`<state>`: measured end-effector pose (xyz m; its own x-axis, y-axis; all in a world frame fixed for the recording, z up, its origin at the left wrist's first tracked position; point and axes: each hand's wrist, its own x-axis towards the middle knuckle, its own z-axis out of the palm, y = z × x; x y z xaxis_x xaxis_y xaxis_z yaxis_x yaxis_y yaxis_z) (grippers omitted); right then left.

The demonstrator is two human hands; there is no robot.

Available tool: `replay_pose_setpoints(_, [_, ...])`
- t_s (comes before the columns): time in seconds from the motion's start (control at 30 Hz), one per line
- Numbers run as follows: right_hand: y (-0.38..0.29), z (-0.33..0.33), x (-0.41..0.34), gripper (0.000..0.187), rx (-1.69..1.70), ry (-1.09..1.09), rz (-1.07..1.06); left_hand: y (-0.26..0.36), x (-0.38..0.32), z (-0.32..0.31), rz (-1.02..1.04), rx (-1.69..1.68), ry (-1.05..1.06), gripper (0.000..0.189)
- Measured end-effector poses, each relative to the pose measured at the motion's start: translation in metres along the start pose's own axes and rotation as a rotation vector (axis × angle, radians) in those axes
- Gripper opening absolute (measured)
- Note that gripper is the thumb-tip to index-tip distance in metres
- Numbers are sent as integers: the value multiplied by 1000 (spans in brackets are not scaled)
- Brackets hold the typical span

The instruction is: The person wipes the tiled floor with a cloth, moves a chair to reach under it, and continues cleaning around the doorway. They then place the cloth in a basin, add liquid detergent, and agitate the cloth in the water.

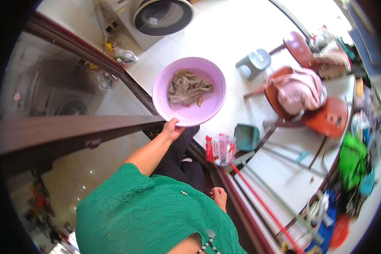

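Observation:
My left hand [174, 129] grips the near rim of a round pink plastic basin [206, 109], thumb over the edge, fingers beneath. Inside lies a crumpled grey-brown cloth [188, 87], covering part of a printed sticker [199, 101] on the basin's floor. The basin is held out in front of me, above a tiled floor [146, 65]. Down at my right side hangs my right hand [219, 196], its fingers curled and nothing visible in them. It is close to my green knitted top [152, 206].
A dark-framed glass sliding door [82, 125] stands at my left. Ahead is a front-loading washing machine [163, 17]; bottles [126, 55] stand beside it. To the right are a grey stool [253, 63], brown chairs [327, 117], a green dustpan [247, 137] and a red-handled pole [263, 208].

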<state>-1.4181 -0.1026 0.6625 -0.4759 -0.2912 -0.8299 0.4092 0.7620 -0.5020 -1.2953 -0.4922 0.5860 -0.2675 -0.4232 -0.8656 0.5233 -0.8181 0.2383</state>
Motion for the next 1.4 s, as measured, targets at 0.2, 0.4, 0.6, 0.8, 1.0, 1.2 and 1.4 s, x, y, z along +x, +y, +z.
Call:
replay_pose_setpoints(0.2, [-154, 6, 90, 19, -276, -157, -124, 37, 71, 9, 81, -148, 88, 35])
replay_pose_setpoints(0.4, [-325, 44, 184, 18, -460, -295, -145, 72, 103, -1, 129, -256, 236, 41])
replay_pose_setpoints(0.6, [-481, 135, 255, 18, -748, -491, -408, 88, 134, -15, 230, -339, 242, 48])
replay_pose_setpoints(0.8, [-570, 256, 297, 19, -1085, -728, -540, 89, 173, -8, 343, -539, 338, 50])
replay_pose_setpoints(1.0, [-622, 373, 356, 16, -1347, -1007, -754, 94, 231, 8, 424, -746, 354, 51])
replay_pose_setpoints(1.2, [-646, 485, 404, 11, -1255, -972, -854, 93, 310, -1, 394, -809, 460, 44])
replay_pose_setpoints(1.4, [-632, 564, 397, 13, -1198, -999, -881, 99, 376, -23, 373, -768, 518, 45])
